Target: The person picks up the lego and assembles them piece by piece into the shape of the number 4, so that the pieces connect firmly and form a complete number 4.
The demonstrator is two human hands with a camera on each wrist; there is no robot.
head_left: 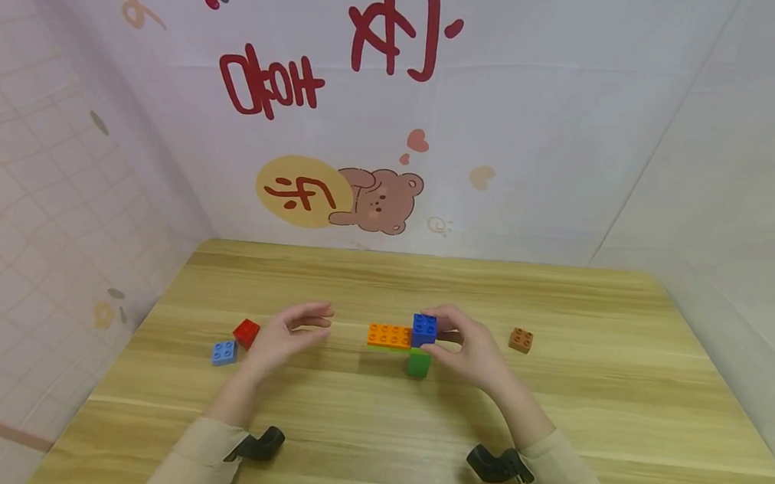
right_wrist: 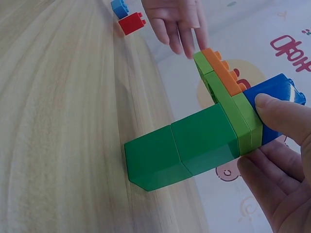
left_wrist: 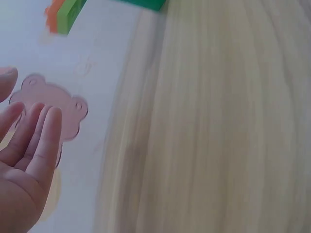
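Note:
My right hand point(head_left: 475, 352) pinches a dark blue brick point(head_left: 424, 330) between thumb and fingers, at the top of a toy brick build. Below it, in the right wrist view, are light green flat pieces point(right_wrist: 244, 121) and two dark green bricks point(right_wrist: 181, 151) stacked as a column. An orange flat brick point(head_left: 388, 336) sticks out to the left of the blue one, over a light green layer. To the left of the build, my left hand point(head_left: 288, 335) holds nothing, its fingers loosely bent and apart from the bricks.
Left of my left hand lie a red brick point(head_left: 246, 333) and a light blue brick point(head_left: 224, 353). A brown brick point(head_left: 520, 340) sits right of my right hand. The wooden table point(head_left: 356, 439) ends at a printed cloth backdrop point(head_left: 542, 132).

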